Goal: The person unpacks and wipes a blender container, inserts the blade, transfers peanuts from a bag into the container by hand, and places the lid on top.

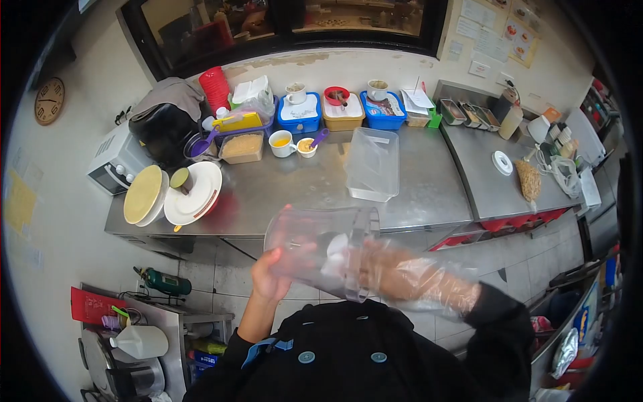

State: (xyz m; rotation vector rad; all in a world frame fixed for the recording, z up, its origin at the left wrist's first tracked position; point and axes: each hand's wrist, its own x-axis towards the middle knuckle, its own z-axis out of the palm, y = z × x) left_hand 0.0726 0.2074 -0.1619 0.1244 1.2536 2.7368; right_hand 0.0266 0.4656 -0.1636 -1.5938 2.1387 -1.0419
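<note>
Technician: State the edges and the room for moving.

Operator: Through the head camera I read the front edge of the steel counter (295,186) running just beyond the clear container (311,234). A stretch of steel surface lies between the white plate (202,199) at the left end and the translucent bin (374,164) further right. A row of lidded tubs (343,122) bounds the rear. Below the front edge I see tiled floor (231,281) on both sides of the container.

Technician: Report the container and the grip.

Operator: The container is held in front of the dark jacket (335,365), on its side, its rimmed end toward the right hand (392,271). The wall is see-through and slightly cloudy; a white piece (337,254) shows through it near the rim. The left hand (270,276) is closed around the opposite end, thumb on the near side. The right hand, in a loose plastic glove (439,285), is blurred at the rim; I cannot tell how far its fingers are closed, nor whether they hold anything.
</note>
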